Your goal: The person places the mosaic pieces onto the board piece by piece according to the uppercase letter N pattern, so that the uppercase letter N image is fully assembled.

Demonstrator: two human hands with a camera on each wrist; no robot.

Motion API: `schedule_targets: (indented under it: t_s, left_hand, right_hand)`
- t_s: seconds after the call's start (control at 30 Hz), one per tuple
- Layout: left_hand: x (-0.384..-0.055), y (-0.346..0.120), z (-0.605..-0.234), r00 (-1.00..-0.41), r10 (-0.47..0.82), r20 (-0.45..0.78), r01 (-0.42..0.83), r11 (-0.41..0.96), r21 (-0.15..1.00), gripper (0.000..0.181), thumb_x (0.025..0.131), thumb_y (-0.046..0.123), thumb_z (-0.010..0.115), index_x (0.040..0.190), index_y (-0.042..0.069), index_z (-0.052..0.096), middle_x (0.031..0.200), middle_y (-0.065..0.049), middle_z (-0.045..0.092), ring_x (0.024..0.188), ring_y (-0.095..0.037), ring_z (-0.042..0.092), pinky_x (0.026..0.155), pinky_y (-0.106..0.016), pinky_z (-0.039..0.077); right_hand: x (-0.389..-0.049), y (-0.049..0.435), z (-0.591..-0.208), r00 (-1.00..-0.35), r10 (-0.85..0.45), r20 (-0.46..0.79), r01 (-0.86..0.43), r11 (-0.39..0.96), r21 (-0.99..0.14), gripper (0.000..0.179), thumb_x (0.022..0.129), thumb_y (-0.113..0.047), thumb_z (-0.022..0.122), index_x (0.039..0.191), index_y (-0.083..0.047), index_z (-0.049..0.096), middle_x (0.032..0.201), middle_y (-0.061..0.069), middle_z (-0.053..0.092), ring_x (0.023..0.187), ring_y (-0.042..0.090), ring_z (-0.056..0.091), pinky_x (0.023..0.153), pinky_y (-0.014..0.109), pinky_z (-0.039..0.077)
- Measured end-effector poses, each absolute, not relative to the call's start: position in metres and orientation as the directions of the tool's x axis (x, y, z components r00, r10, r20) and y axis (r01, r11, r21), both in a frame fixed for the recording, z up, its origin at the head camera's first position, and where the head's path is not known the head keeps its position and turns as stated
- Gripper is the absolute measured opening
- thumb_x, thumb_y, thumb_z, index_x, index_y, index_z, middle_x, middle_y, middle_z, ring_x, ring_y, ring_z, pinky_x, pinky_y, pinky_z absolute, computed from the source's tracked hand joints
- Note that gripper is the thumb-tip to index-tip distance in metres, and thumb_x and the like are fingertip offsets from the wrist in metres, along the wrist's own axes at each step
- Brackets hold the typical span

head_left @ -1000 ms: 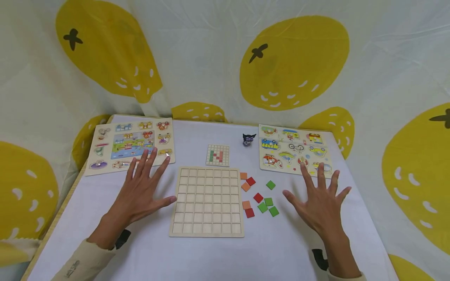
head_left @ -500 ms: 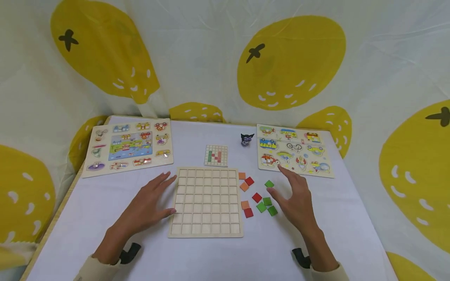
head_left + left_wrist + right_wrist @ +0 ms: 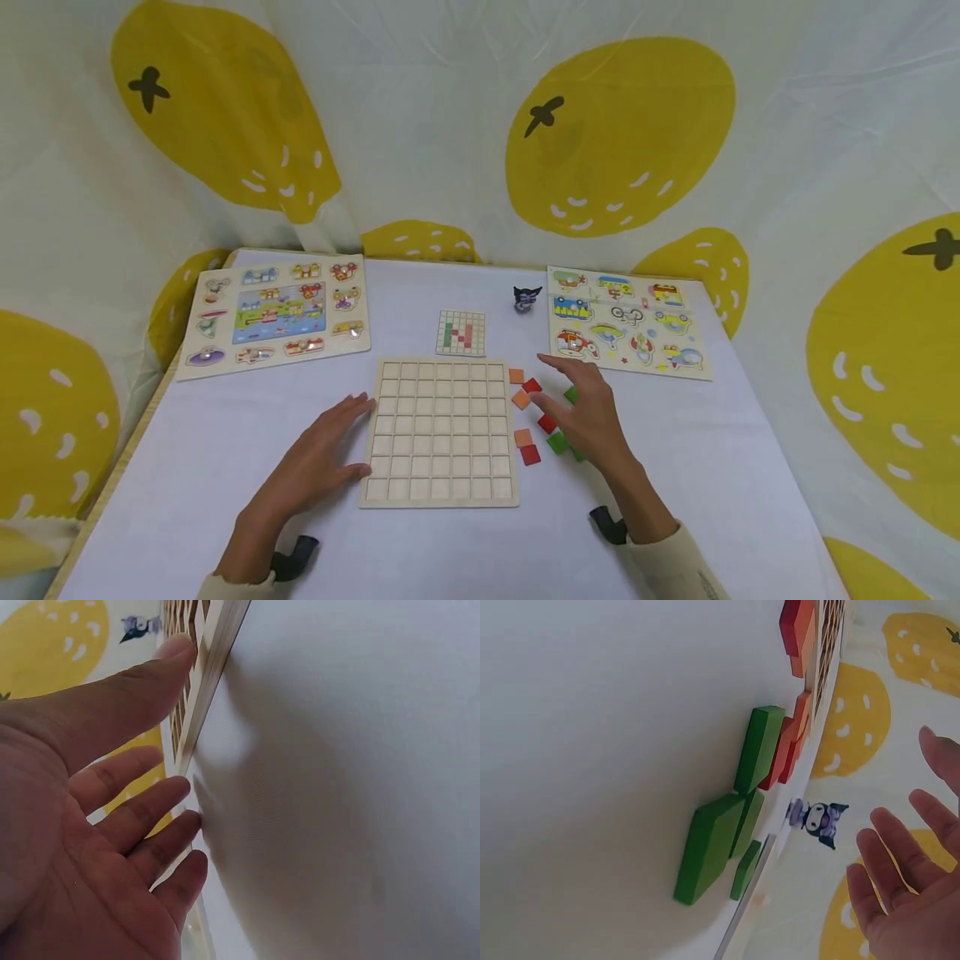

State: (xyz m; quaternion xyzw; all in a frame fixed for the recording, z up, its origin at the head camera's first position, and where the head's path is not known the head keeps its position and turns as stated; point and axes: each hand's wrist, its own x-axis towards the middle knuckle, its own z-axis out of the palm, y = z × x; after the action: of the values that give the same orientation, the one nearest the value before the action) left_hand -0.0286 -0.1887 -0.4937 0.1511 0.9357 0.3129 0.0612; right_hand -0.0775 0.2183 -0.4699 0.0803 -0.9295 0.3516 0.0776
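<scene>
A square wooden grid board [image 3: 444, 415] lies at the middle of the table. My left hand [image 3: 318, 458] is at its left edge, thumb and fingers relaxed and apart; in the left wrist view the thumb [image 3: 135, 694] overlaps the board's rim. Over the loose tiles to the right of the board hovers my right hand [image 3: 588, 417], thumb and forefinger spread with nothing between them. Below it lie red tiles [image 3: 531, 454], orange tiles [image 3: 522, 437] and green tiles [image 3: 557, 442], some hidden by the hand. The right wrist view shows the green tiles [image 3: 709, 847] flat on the table.
A small pattern card [image 3: 461, 333] with green and red squares lies behind the board. A dark cartoon figurine [image 3: 527, 298] stands to its right. Picture puzzle boards lie at the back left [image 3: 277, 317] and back right [image 3: 626, 321]. A fruit-print curtain [image 3: 420, 125] hangs behind the table.
Both hands have come down and inward from spread positions. The left has moved back to the board's left edge; the right has moved left over the tiles. Board and tiles stay put.
</scene>
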Motion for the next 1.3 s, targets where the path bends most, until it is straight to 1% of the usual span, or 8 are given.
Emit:
schedule_targets:
  t_s: [0.23, 0.4, 0.47, 0.63, 0.7, 0.9, 1.03, 1.3]
  left_hand:
    - [-0.028, -0.187, -0.496, -0.954, 0.296, -0.038, 0.211, 0.759, 0.615, 0.101, 0.073, 0.012, 0.097, 0.160, 0.008, 0.047, 0.167, -0.016, 0.046, 0.157, -0.043, 0.037, 0.121, -0.067, 0.038]
    - [-0.027, -0.186, -0.498, -0.955, 0.294, -0.030, 0.213, 0.757, 0.617, 0.099, 0.074, 0.010, 0.096, 0.160, 0.011, 0.048, 0.167, -0.012, 0.048, 0.158, -0.043, 0.035, 0.118, -0.069, 0.040]
    - [-0.028, -0.185, -0.498, -0.955, 0.294, -0.036, 0.211, 0.760, 0.614, 0.097, 0.074, 0.010, 0.096, 0.159, 0.011, 0.050, 0.167, -0.010, 0.048, 0.159, -0.043, 0.034, 0.117, -0.069, 0.041]
    - [-0.026, -0.184, -0.497, -0.954, 0.293, -0.067, 0.193, 0.768, 0.611, 0.093, 0.075, 0.009, 0.095, 0.157, 0.010, 0.052, 0.168, -0.008, 0.046, 0.160, -0.043, 0.032, 0.118, -0.070, 0.040]
    - [-0.026, -0.183, -0.495, -0.953, 0.293, -0.074, 0.189, 0.770, 0.609, 0.092, 0.075, 0.009, 0.095, 0.157, 0.010, 0.052, 0.168, -0.008, 0.046, 0.160, -0.043, 0.031, 0.118, -0.070, 0.040]
    - [-0.026, -0.181, -0.493, -0.955, 0.288, -0.076, 0.183, 0.768, 0.613, 0.091, 0.075, 0.008, 0.095, 0.156, 0.009, 0.053, 0.168, -0.008, 0.047, 0.160, -0.043, 0.031, 0.118, -0.069, 0.040]
    - [-0.026, -0.181, -0.495, -0.955, 0.284, -0.081, 0.175, 0.766, 0.618, 0.092, 0.074, 0.008, 0.095, 0.156, 0.009, 0.053, 0.167, -0.008, 0.047, 0.161, -0.043, 0.030, 0.118, -0.069, 0.040]
    - [-0.027, -0.181, -0.499, -0.956, 0.280, -0.082, 0.171, 0.766, 0.620, 0.094, 0.074, 0.006, 0.095, 0.158, 0.010, 0.051, 0.168, -0.008, 0.045, 0.161, -0.042, 0.029, 0.120, -0.068, 0.039]
  right_hand:
    - [-0.094, 0.208, -0.470, -0.985, -0.158, 0.074, -0.169, 0.758, -0.630, 0.063, 0.090, -0.023, 0.087, 0.148, -0.028, 0.063, 0.147, 0.002, 0.066, 0.136, 0.027, 0.056, 0.114, 0.058, 0.048]
    - [-0.109, 0.204, -0.473, -0.985, -0.171, 0.005, -0.139, 0.784, -0.605, 0.049, 0.092, -0.021, 0.085, 0.139, -0.022, 0.071, 0.141, 0.003, 0.070, 0.134, 0.027, 0.059, 0.114, 0.054, 0.050]
    - [-0.115, 0.203, -0.475, -0.985, -0.170, -0.014, -0.127, 0.790, -0.599, 0.042, 0.093, -0.018, 0.084, 0.134, -0.019, 0.074, 0.137, 0.004, 0.073, 0.133, 0.028, 0.060, 0.118, 0.055, 0.047]
    - [-0.127, 0.198, -0.479, -0.988, -0.138, -0.067, -0.074, 0.812, -0.579, 0.031, 0.093, -0.016, 0.084, 0.123, -0.016, 0.079, 0.126, 0.003, 0.076, 0.121, 0.026, 0.061, 0.110, 0.049, 0.052]
    - [-0.131, 0.197, -0.480, -0.987, -0.135, -0.083, -0.064, 0.817, -0.572, 0.028, 0.092, -0.018, 0.084, 0.120, -0.016, 0.081, 0.122, 0.003, 0.076, 0.114, 0.025, 0.060, 0.100, 0.045, 0.055]
    - [-0.141, 0.193, -0.484, -0.982, -0.157, -0.101, -0.083, 0.851, -0.518, 0.021, 0.092, -0.021, 0.084, 0.113, -0.015, 0.083, 0.109, 0.004, 0.074, 0.102, 0.022, 0.056, 0.087, 0.039, 0.052]
    - [-0.144, 0.189, -0.486, -0.982, -0.146, -0.117, -0.074, 0.877, -0.475, 0.018, 0.092, -0.022, 0.084, 0.109, -0.015, 0.083, 0.105, 0.004, 0.071, 0.102, 0.022, 0.054, 0.086, 0.038, 0.051]
    - [-0.148, 0.186, -0.485, -0.989, -0.116, -0.089, -0.058, 0.871, -0.489, 0.012, 0.088, -0.018, 0.087, 0.098, -0.016, 0.082, 0.097, 0.002, 0.071, 0.100, 0.022, 0.054, 0.084, 0.038, 0.051]
